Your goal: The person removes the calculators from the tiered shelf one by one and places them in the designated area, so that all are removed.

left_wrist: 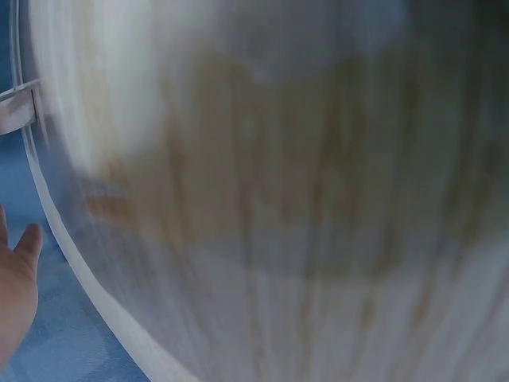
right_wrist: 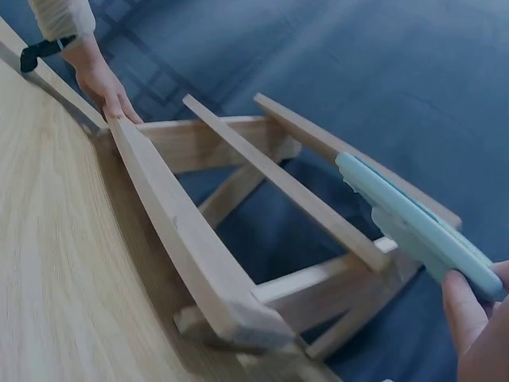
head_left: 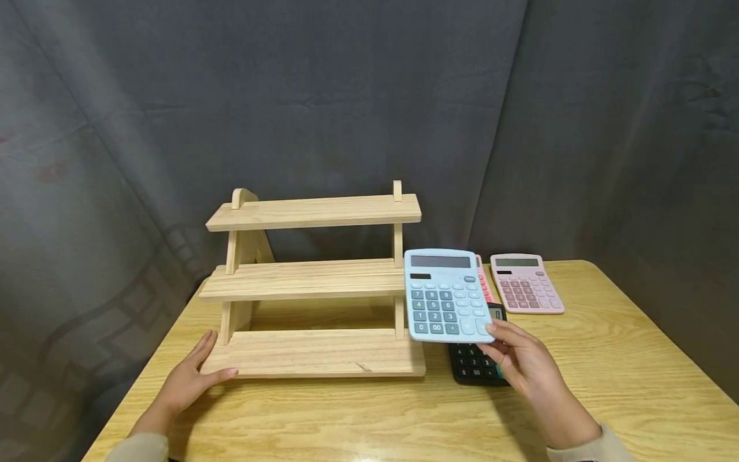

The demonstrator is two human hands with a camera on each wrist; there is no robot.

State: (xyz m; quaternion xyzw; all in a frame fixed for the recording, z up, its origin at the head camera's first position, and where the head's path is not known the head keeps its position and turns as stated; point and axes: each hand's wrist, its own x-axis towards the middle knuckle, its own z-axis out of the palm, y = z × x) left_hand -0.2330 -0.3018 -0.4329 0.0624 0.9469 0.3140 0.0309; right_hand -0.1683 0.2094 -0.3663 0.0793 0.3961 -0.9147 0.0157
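A light blue calculator point(head_left: 447, 298) is pinched at its lower right corner by my right hand point(head_left: 528, 359), keys toward the head camera. It is raised beside the right end of a three-tier wooden shelf point(head_left: 323, 353). In the right wrist view the calculator point(right_wrist: 417, 219) shows edge-on, with the thumb against it. My left hand point(head_left: 187, 378) rests on the left end of the bottom shelf board, thumb along its front and fingers spread at its side. The left wrist view is mostly blurred wood, with part of the left hand point(left_wrist: 16, 286) at its edge.
Behind the blue calculator lie a black calculator point(head_left: 473, 366) and a red-pink one point(head_left: 484, 282), both partly hidden. A pale pink calculator point(head_left: 526, 283) lies farther back on the right. The wooden table point(head_left: 612, 346) meets a grey curtain point(head_left: 358, 96) behind.
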